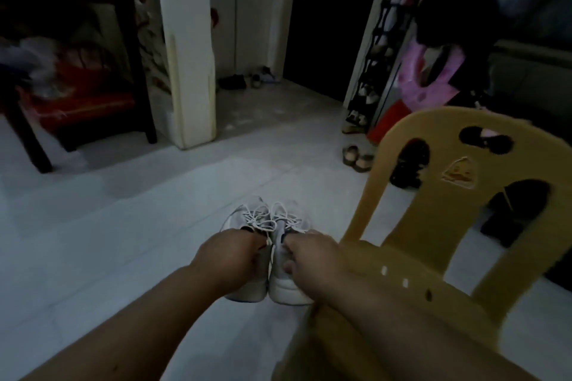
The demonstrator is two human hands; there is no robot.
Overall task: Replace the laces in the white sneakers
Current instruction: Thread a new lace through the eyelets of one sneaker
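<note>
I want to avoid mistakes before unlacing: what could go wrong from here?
The laces are still tied in bows; pulling without untying could tighten the knots. The light is dim, so threading may be hard to see. The right hand holds the right sneaker close to the yellow chair and may bump it.

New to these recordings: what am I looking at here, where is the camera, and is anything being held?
There is no machine, only a person's bare arms. The one picture comes from a camera worn on their head, looking forward and down. The left hand and right hand each grip the heel end of one of two white sneakers, side by side over a pale floor; whether they rest on it is unclear. Their white laces are still threaded. A yellow plastic chair stands at the right.
</note>
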